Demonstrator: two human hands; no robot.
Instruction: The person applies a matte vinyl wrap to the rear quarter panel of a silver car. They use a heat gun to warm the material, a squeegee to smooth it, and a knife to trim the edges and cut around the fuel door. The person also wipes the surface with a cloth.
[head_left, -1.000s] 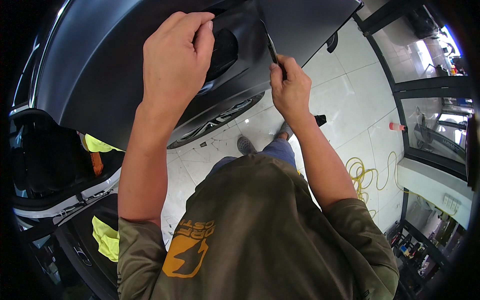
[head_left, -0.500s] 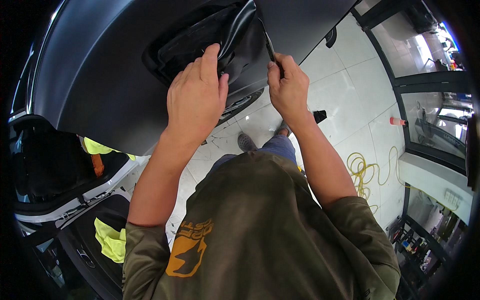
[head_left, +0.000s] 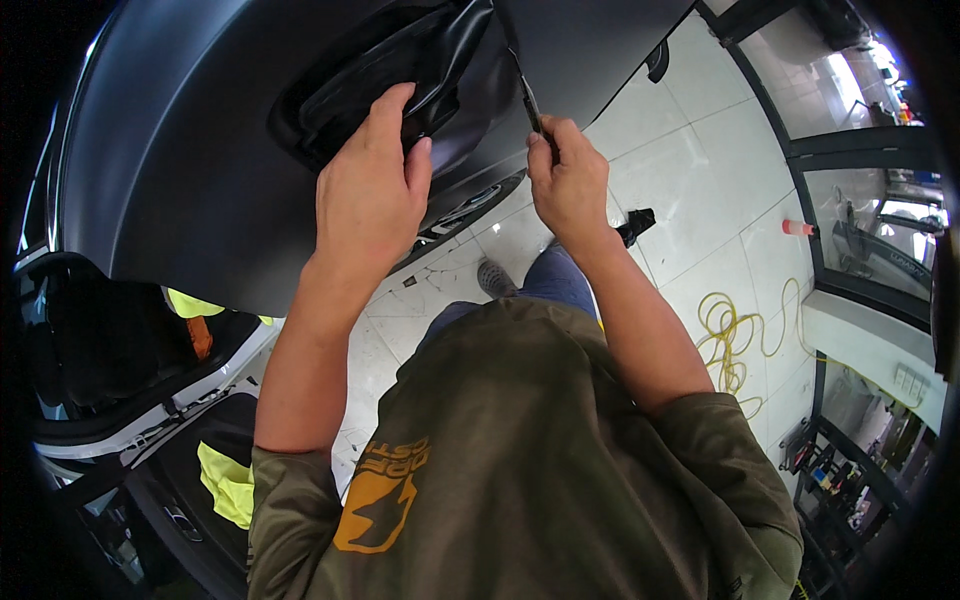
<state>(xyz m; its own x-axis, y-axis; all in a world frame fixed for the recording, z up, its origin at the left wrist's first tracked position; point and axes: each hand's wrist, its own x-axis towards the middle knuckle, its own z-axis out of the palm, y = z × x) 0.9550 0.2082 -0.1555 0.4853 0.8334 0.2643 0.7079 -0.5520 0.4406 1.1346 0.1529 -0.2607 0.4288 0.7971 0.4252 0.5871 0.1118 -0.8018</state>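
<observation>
**A:** Any tips for this bit? Left hand [head_left: 372, 195] is pressed flat, fingers spread and curled onto the loose black film [head_left: 440, 60] bunched in the recess of the dark car panel [head_left: 180, 150]. Right hand [head_left: 570, 180] is closed tight round a thin blade tool [head_left: 527, 95].

**B:** I'd keep the film taut with the left and run the blade shallow, slowly. Film sits at 1 o'clock from the left hand, 10 o'clock from the right, blade tip touching it.
</observation>
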